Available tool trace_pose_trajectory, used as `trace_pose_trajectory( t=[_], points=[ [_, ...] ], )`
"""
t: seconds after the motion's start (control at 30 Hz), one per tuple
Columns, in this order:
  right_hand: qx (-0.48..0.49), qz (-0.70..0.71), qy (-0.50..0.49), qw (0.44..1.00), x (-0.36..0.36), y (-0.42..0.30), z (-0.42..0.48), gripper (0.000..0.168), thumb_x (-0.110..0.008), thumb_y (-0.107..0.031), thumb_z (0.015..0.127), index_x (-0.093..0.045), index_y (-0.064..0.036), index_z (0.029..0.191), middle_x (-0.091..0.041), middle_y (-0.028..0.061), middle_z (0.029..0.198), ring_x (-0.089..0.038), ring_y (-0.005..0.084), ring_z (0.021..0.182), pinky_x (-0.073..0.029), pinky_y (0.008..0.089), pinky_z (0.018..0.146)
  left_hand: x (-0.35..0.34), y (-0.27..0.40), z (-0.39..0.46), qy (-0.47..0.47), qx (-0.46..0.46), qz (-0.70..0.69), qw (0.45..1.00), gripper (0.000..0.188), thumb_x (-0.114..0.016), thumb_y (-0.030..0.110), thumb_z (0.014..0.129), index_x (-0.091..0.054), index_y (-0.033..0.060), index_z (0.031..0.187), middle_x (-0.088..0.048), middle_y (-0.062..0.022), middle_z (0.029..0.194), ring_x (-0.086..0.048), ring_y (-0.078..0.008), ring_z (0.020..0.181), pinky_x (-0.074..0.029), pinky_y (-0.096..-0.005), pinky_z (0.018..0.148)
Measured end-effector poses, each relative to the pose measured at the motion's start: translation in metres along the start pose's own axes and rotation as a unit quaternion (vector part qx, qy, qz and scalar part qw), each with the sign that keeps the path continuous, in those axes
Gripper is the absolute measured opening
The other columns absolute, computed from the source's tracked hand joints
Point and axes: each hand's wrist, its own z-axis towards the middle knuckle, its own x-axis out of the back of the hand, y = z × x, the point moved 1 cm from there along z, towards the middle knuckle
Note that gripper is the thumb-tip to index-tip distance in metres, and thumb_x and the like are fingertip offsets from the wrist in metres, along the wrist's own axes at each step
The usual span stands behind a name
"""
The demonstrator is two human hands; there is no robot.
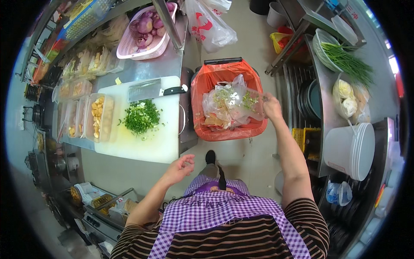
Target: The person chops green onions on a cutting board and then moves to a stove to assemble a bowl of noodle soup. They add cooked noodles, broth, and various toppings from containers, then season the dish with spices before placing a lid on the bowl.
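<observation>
My right hand [272,106] grips the edge of a clear plastic container [255,105], tilted over a bin lined with a red bag [198,106]. Green and pale scraps lie in the container; crumpled clear bags [212,102] and other waste fill the bin. My left hand [181,168] hangs near the front edge of the white cutting board [139,152], fingers apart and loosely curled, touching nothing. On the board are a heap of chopped green onion [142,117], a cleaver [145,90] with its black handle towards the bin, and a plastic container of yellowish cubes [108,119].
A pink basket of red onions [161,47] stands at the back of the left counter [139,69]. Plastic bags [210,29] hang beyond the bin. On the right, a steel shelf [326,100] holds green stalks [349,61] in a basket and a white bucket [343,149].
</observation>
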Motion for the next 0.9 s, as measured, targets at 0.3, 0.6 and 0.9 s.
trace_pose_trajectory(
  t=[0.3,0.6,0.9],
  points=[
    [0.069,-0.061,0.029,0.995,-0.114,0.076,0.019,0.039,-0.048,-0.01,0.084,-0.062,-0.008,0.121,-0.067,0.0189,0.101,-0.065,0.0271,0.081,-0.053,0.0397,0.07,-0.027,0.059,0.06,-0.07,0.004,0.048,0.996,0.045,-0.056,0.012,0.093,-0.044,0.0066,0.137,-0.059,-0.0049,0.111,-0.062,-0.0137,0.09,-0.052,-0.0283,0.076],
    [0.029,0.229,-0.355,0.906,0.052,-0.095,-0.005,0.053,-0.049,0.005,0.07,-0.063,-0.004,0.121,-0.063,0.0062,0.107,-0.056,0.0157,0.092,-0.045,0.0264,0.083,-0.039,0.147,0.13,0.054,-0.091,-0.21,0.972,0.067,-0.061,0.017,0.09,-0.028,0.0069,0.148,-0.04,-0.0109,0.141,-0.044,-0.0202,0.125,-0.046,-0.0357,0.096],
    [0.31,0.19,-0.057,0.93,0.073,-0.149,-0.024,0.038,-0.059,-0.008,0.083,-0.059,-0.002,0.121,-0.063,0.0209,0.112,-0.061,0.0334,0.106,-0.048,0.0374,0.094,-0.073,0.142,0.153,0.246,-0.221,-0.182,0.926,0.064,-0.045,0.001,0.073,-0.036,-0.0004,0.137,-0.047,-0.0149,0.131,-0.052,-0.0233,0.112,-0.039,-0.0309,0.099]
  ],
)
